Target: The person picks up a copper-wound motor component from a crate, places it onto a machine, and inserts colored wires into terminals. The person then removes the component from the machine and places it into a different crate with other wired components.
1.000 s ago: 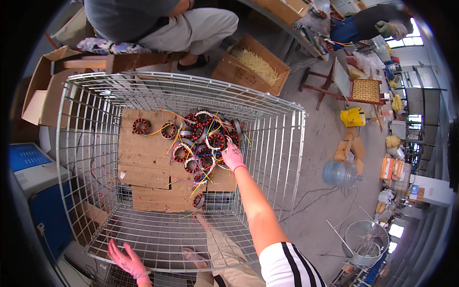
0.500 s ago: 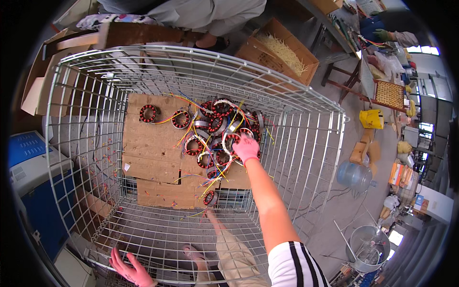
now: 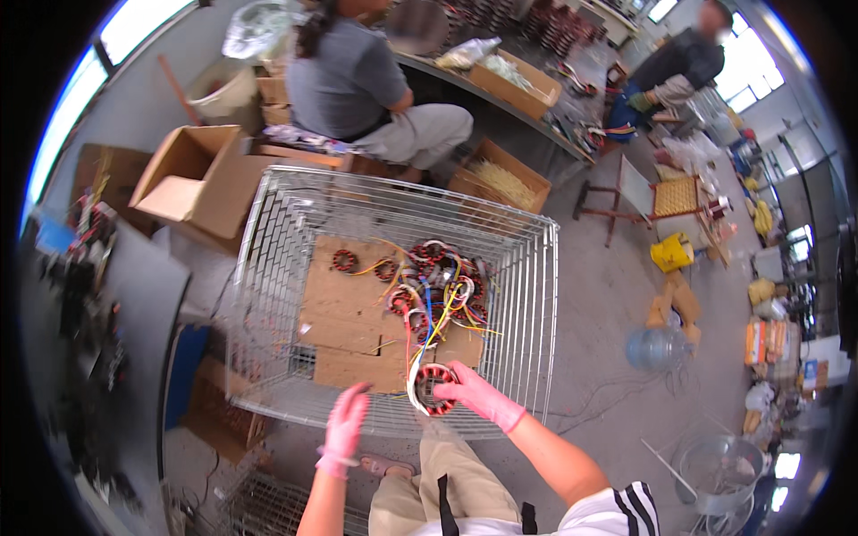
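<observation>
Head feed: my right hand (image 3: 465, 390) has one wound stator (image 3: 438, 408), a red-coil ring, at the near side of the wire basket (image 3: 402, 185). Right fingers pinch the ring at its right edge, tips reaching into the bore. Left hand (image 3: 345, 422) is by the basket's near left side, fingers loosely apart, nothing in them that I can see.

Held stator's lead wires (image 3: 431, 336) run back over the stator pile (image 3: 400, 302), which sits right of centre on the cardboard sheet (image 3: 344, 320). Can't tell if they're snagged or just overlapping. One loose stator (image 3: 336, 261) lies at the far left of the sheet.

My read: step in hand is drawing a single stator out of the pile. Next move calls for a steady right pinch and a gentle lift, with the left free to clear the leads. Main risk: a caught lead dragging neighbours along.
</observation>
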Tool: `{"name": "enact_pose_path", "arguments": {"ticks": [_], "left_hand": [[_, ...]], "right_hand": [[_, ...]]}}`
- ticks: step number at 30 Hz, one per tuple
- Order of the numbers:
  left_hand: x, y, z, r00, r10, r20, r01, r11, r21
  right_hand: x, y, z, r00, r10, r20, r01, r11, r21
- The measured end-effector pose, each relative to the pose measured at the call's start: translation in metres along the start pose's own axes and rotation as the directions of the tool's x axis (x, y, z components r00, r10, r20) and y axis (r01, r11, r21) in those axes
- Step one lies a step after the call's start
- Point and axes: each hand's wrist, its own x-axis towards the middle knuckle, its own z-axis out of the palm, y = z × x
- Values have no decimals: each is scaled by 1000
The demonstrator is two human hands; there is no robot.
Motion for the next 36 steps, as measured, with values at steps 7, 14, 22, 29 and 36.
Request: {"name": "enact_pose_path", "arguments": {"ticks": [7, 14, 22, 29, 36], "left_hand": [[-98, 121, 23, 941, 68, 330, 176, 737, -652], [-163, 118, 16, 989, 142, 31, -102, 827, -553], [-151, 109, -116, 814, 86, -575, -580, 189, -792], [-254, -3, -355, 146, 363, -920, -894, 448, 35], [-240, 88, -172, 916, -65, -397, 366, 545, 754]], "right_hand": [[-139, -11, 93, 970, -173, 173, 212, 947, -241], [-191, -10, 147, 937, -328, 117, 348, 896, -276], [-226, -29, 204, 798, -559, 224, 589, 647, -484], [-225, -34, 122, 741, -662, 116, 551, 500, -668], [-214, -85, 111, 615, -787, -48, 750, 603, -272]]}}
